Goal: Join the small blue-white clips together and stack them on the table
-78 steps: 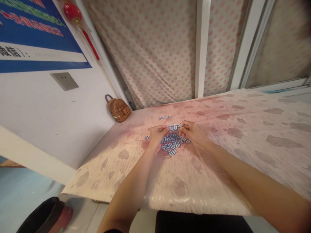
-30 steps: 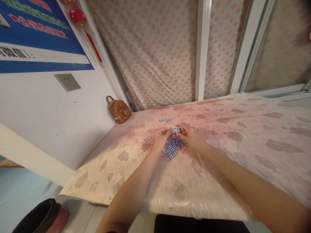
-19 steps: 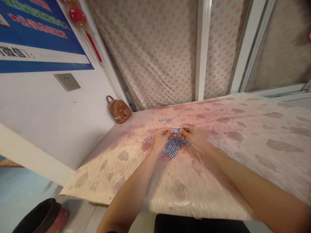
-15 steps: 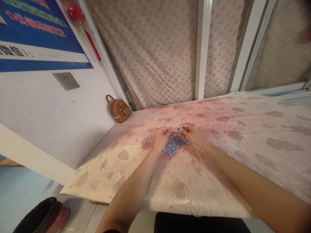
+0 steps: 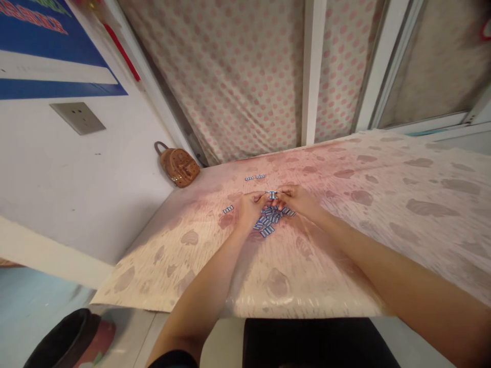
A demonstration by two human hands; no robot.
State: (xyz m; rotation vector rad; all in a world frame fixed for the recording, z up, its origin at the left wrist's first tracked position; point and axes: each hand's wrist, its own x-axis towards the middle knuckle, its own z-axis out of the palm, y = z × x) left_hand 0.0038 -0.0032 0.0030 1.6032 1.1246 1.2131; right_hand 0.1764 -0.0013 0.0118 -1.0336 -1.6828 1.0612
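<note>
Between my two hands is a small blue-and-white striped piece (image 5: 272, 195), held up a little above the table. My left hand (image 5: 251, 207) pinches its left end, and the fingers of my right hand (image 5: 295, 199) are closed on its right end. Just below lies a loose pile of similar flat striped pieces (image 5: 268, 220), partly covered by my fingers. One separate piece (image 5: 228, 209) rests left of my left hand. Farther back, a short row of pieces (image 5: 255, 177) lies on the table. What exactly the pieces are is too small to make out.
A patterned cloth (image 5: 276, 286) covers the table. At its back left corner, a small brown backpack-shaped bag (image 5: 179, 167) leans by the wall. A dotted curtain (image 5: 230, 76) hangs behind. On the floor at lower left stands a dark-rimmed bin (image 5: 72, 340), and a black seat (image 5: 314, 342) is below the front edge.
The view has shifted slightly, so everything sits a bit higher and farther left. Both hands keep hold of the striped piece, which appears slightly tilted compared with before. The pile looks the same.
</note>
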